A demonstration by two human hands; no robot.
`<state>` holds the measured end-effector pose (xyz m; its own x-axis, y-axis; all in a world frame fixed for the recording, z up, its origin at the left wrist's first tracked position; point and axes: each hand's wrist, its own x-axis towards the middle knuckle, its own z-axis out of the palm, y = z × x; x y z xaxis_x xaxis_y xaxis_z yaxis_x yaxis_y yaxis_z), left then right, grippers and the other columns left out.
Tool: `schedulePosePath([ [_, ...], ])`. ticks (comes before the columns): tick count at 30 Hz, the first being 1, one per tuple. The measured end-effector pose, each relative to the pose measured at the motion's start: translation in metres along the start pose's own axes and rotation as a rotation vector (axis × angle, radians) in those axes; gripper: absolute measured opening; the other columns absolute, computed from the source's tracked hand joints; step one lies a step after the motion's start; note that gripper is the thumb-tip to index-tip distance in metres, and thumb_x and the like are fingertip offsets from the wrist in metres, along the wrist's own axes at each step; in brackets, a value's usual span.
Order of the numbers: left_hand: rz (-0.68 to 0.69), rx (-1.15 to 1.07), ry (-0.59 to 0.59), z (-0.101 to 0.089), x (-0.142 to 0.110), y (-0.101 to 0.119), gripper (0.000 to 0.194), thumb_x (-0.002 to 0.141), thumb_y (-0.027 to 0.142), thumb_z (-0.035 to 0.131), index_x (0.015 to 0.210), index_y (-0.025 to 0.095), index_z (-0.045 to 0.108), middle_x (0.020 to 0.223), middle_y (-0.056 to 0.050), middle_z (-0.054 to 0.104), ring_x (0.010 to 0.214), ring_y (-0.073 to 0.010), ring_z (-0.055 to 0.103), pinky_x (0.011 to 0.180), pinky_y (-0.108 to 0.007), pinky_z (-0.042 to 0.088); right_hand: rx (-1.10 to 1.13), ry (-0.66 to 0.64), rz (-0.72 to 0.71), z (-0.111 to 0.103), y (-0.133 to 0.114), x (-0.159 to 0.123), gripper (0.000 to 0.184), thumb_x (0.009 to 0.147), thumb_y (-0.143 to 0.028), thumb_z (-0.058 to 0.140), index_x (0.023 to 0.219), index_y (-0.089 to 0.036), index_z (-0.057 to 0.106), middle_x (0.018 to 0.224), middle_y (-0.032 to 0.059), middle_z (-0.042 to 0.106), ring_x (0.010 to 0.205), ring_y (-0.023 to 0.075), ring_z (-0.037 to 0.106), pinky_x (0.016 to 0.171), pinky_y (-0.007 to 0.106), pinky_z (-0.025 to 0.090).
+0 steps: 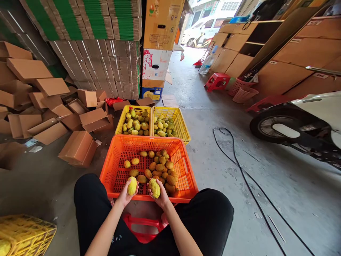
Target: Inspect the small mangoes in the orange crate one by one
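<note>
My left hand is wrapped round a smooth yellow oval fruit. In my right hand sits a bumpier, greener yellow fruit. Both hands are side by side above the near edge of an orange plastic crate. Inside that crate, brownish-orange oval fruits are heaped on the right, with a few lying loose at the left. Behind it stand two yellow crates, the left one and the right one, both holding yellow-green fruits. The exact kind of fruit cannot be told.
Open cardboard boxes lie scattered at the left, before stacked flattened cartons. A yellow crate is at the lower left. Black cable runs across the floor at the right, near a motorbike wheel. A red stool stands farther back.
</note>
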<state>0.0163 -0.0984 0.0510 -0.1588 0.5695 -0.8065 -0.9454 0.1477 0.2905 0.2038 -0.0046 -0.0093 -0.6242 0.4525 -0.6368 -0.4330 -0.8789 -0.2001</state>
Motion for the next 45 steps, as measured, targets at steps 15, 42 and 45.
schedulePosePath([
  [15,-0.004,-0.089,0.017,-0.001,0.003,0.001,0.047,0.118,0.029,0.048,0.157,0.006,0.063,0.092,-0.014,0.084,0.081,-0.0280,0.085,0.083,-0.040,0.072,-0.102,-0.121,-0.025,-0.014,0.003,0.003,0.040,0.087,-0.049,0.088,0.114,-0.020,0.079,0.108,0.0136,0.087,0.103,0.0339,0.084,0.089,0.048,0.068],
  [42,0.012,0.034,-0.037,-0.013,0.012,-0.003,0.036,0.110,0.026,0.073,0.143,0.012,0.070,0.090,-0.009,0.083,0.068,-0.0203,0.079,0.067,-0.028,0.066,-0.062,0.015,-0.078,-0.015,0.003,0.008,0.035,0.089,-0.047,0.094,0.104,-0.019,0.080,0.099,0.0106,0.087,0.092,0.0275,0.084,0.078,0.037,0.068],
  [45,0.009,-0.024,-0.083,-0.016,0.017,-0.003,0.048,0.110,0.035,0.071,0.152,0.012,0.068,0.099,-0.014,0.085,0.077,-0.0249,0.083,0.080,-0.037,0.071,-0.104,-0.031,-0.089,-0.014,0.004,0.007,0.041,0.083,-0.051,0.092,0.106,-0.019,0.081,0.100,0.0117,0.087,0.108,0.0355,0.085,0.088,0.047,0.070],
])
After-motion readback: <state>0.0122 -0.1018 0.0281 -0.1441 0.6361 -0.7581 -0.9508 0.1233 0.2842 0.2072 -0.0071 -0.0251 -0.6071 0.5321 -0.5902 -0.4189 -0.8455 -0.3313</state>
